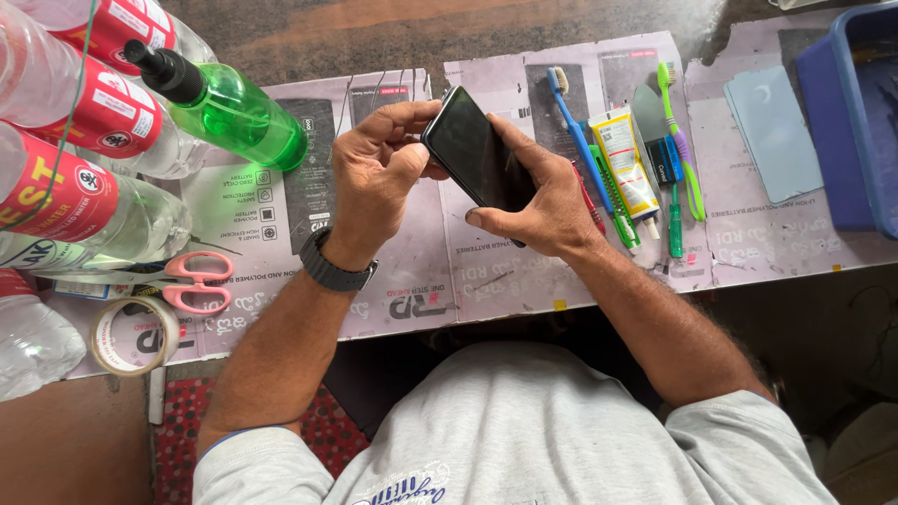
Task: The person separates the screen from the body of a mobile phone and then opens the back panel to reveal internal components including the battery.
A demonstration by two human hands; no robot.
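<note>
A black smartphone point(479, 154) with a dark screen is held tilted above the paper-covered worktop point(412, 281). My right hand point(543, 206) grips its lower and right side from beneath. My left hand point(374, 173), with a dark watch on the wrist, holds the phone's upper left corner, fingers curled over the top edge and thumb against the side.
A green spray bottle point(234, 108) and several clear water bottles point(84, 196) lie at the left, with pink scissors point(192, 281) and a tape roll point(136, 335). Right of the phone lie toothbrushes point(575, 131), a tube point(629, 164), small tools, a pale sheet point(774, 131) and a blue tray point(847, 131).
</note>
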